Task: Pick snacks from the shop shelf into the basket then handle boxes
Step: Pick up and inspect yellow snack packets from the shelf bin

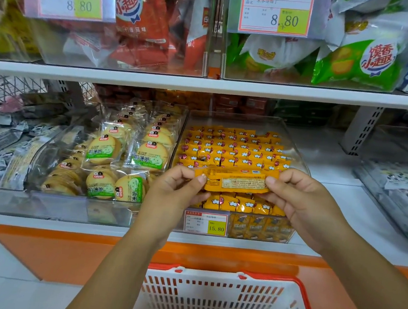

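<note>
An orange snack packet (235, 181) is held level in front of the shelf, its printed back facing me. My left hand (178, 189) pinches its left end and my right hand (302, 200) pinches its right end. Behind it stands a clear bin (300, 156) packed with several rows of the same orange packets. A white basket (218, 300) with a red rim and handle sits below my forearms, and no snacks show in the part I can see.
A clear bin of round biscuit packs (120, 159) stands left of the orange bin. Grey-wrapped snacks (404, 189) fill bins at far right and far left. The upper shelf (206, 82) carries bagged snacks in red, green and blue. A 15.80 price tag (206, 222) hangs on the orange bin.
</note>
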Demonstrator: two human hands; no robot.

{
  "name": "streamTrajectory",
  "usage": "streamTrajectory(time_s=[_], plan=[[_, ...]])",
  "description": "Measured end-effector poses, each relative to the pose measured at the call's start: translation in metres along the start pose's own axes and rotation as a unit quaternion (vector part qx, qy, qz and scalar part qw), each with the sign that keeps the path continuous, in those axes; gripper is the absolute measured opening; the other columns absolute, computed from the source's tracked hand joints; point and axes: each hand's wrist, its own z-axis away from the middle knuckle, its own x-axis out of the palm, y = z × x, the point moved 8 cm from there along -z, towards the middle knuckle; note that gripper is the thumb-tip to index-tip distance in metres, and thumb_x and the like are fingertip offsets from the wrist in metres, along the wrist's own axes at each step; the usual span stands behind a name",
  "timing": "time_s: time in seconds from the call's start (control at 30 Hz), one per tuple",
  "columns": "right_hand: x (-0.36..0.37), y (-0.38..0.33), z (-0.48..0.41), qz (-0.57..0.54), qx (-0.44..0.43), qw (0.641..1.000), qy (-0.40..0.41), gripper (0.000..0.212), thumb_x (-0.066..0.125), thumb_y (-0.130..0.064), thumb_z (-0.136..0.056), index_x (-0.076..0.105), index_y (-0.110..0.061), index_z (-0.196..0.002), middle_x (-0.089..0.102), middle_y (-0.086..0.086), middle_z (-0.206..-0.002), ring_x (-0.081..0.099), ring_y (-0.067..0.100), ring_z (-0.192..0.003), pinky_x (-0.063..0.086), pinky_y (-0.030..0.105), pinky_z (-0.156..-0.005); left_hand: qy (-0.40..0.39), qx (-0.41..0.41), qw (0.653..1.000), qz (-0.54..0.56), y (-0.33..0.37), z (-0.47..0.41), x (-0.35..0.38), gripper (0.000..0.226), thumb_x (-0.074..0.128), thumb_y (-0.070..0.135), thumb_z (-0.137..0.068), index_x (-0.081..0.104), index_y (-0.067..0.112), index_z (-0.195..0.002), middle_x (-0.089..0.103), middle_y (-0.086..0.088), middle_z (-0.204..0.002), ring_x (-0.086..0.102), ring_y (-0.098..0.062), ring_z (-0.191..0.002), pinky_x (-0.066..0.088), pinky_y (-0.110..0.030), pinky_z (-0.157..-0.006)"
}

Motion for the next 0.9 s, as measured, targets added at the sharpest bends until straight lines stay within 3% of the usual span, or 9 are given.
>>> streamTrajectory(time_s=[0.1,0.17,0.23,0.3,0.43,0.53,0.67,0.9], plan=[[0.002,0.001,0.001,0.019,-0.005,1.0,0.003,0.019,0.058,-0.006,-0.091,0.051,-0.006,-0.073,0.076,0.011,-0.096,0.073,0.025,-0.096,0.06,0.027,-0.079,-0.002,0.006,1.0,0.004,0.002,0.001,0.005,0.016,0.054,0.012,-0.099,0.051,0.008,-0.083,0.07,-0.019,-0.105,0.074,-0.021,-0.089,0.056,-0.044,-0.087],[0.002,0.001,0.001,0.038,-0.01,0.999,0.01,0.014,0.059,-0.008,-0.09,0.053,-0.006,-0.078,0.076,0.011,-0.098,0.073,0.028,-0.094,0.061,0.029,-0.079,0.009,0.016,1.0,0.007,0.004,0.002,0.005,0.012,0.053,0.013,-0.1,0.053,0.011,-0.087,0.072,-0.012,-0.1,0.074,-0.018,-0.081,0.057,-0.043,-0.081],[0.001,0.0,0.001,0.033,-0.02,0.999,0.021,0.012,0.064,-0.012,-0.085,0.053,-0.009,-0.09,0.075,0.012,-0.101,0.073,0.033,-0.089,0.062,0.03,-0.075,0.021,0.026,0.999,0.022,0.007,0.003,0.005,0.003,0.057,0.015,-0.098,0.055,0.016,-0.1,0.075,-0.002,-0.098,0.073,-0.017,-0.076,0.057,-0.039,-0.073],[-0.001,-0.002,0.001,0.026,-0.031,0.999,0.034,0.022,0.067,-0.016,-0.079,0.052,-0.012,-0.094,0.074,0.013,-0.104,0.073,0.038,-0.085,0.061,0.032,-0.071,0.044,0.033,0.998,0.041,0.008,0.005,0.002,0.015,0.063,0.016,-0.094,0.055,0.02,-0.106,0.074,-0.002,-0.102,0.071,-0.018,-0.072,0.057,-0.034,-0.066],[0.001,0.001,0.001,0.059,-0.03,0.997,0.035,0.014,0.065,-0.022,-0.083,0.06,-0.01,-0.09,0.074,0.012,-0.099,0.072,0.037,-0.087,0.058,0.04,-0.08,0.078,0.034,0.996,0.024,0.006,0.008,0.0,0.008,0.062,0.019,-0.094,0.069,0.017,-0.099,0.073,-0.013,-0.1,0.072,-0.023,-0.081,0.057,-0.026,-0.062],[0.004,0.002,0.002,0.044,-0.018,0.999,0.015,0.026,0.064,-0.028,-0.079,0.061,-0.008,-0.094,0.075,0.013,-0.099,0.073,0.033,-0.089,0.06,0.034,-0.078,0.052,0.016,0.998,0.031,0.004,0.007,0.004,0.015,0.063,0.019,-0.091,0.072,0.019,-0.104,0.075,-0.005,-0.1,0.074,-0.019,-0.087,0.058,-0.023,-0.066],[0.004,0.002,0.003,0.044,-0.007,0.999,-0.001,0.037,0.07,-0.021,-0.071,0.061,-0.009,-0.105,0.075,0.011,-0.103,0.074,0.03,-0.092,0.059,0.031,-0.082,0.032,-0.011,0.998,0.058,0.001,0.005,0.004,0.026,0.068,0.006,-0.087,0.07,0.017,-0.11,0.076,-0.005,-0.103,0.074,-0.02,-0.093,0.058,-0.023,-0.071],[0.003,-0.001,0.002,0.022,-0.013,1.0,0.017,0.032,0.066,-0.017,-0.079,0.062,-0.005,-0.108,0.075,0.016,-0.094,0.074,0.027,-0.086,0.06,0.025,-0.072,0.035,-0.006,0.999,0.028,0.002,0.006,0.007,0.013,0.066,0.014,-0.091,0.07,0.01,-0.102,0.076,-0.007,-0.088,0.075,-0.019,-0.083,0.059,-0.022,-0.069]])
